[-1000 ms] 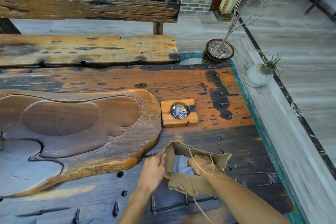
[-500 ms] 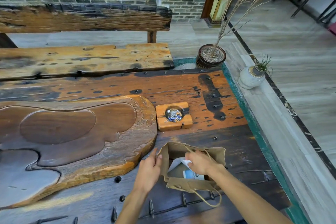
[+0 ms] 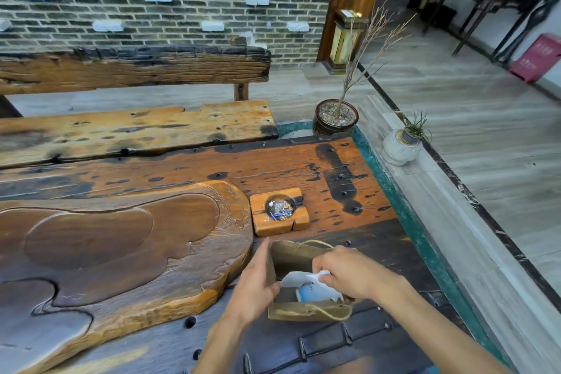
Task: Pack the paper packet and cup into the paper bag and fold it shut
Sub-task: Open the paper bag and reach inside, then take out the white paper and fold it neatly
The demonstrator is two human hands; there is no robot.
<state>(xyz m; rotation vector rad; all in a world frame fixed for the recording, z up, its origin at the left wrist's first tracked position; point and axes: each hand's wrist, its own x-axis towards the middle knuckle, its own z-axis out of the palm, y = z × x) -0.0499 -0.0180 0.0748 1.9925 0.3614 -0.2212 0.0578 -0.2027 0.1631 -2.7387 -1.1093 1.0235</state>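
- The right hand (image 3: 349,275) reaches into the open mouth of the paper bag (image 3: 303,258) from the near right, fingers curled and pinching the top edge of the white paper packet (image 3: 299,279).
- The left hand (image 3: 255,285) lies against the bag's left wall with its fingers stretched out straight, the thumb hooked over the rim near the packet; it steadies the bag and grips nothing that I can make out.
- The packet sits inside the bag, its crumpled white top poking up just below the rim.
- Beneath the packet, toward the bag's near wall, shows a white rounded thing with blue print, which I take to be the cup (image 3: 315,294); it too is inside the bag, mostly covered.
- Judged from this, both items are already in or nearly settled; what is left is to let go of the packet, press the top down and fold the bag shut.
- The bag is brown kraft paper, standing upright and gaping, its walls a little creased, with a twine handle (image 3: 312,243) arching over the far rim and another looping against the near wall.
- It stands on the dark, studded part of the wooden surface (image 3: 349,170).
- Just beyond the bag is a square wooden ashtray (image 3: 279,212) with a glass bowl holding butts.
- Left of the bag lies a large carved wooden tea tray (image 3: 121,237), its edge close to the left hand.
- Well beyond the bag, past the surface's far corner, stands a dark pot with a bare twig (image 3: 335,117); to the bag's far right, on a stone ledge, is a small pale vase (image 3: 400,147).
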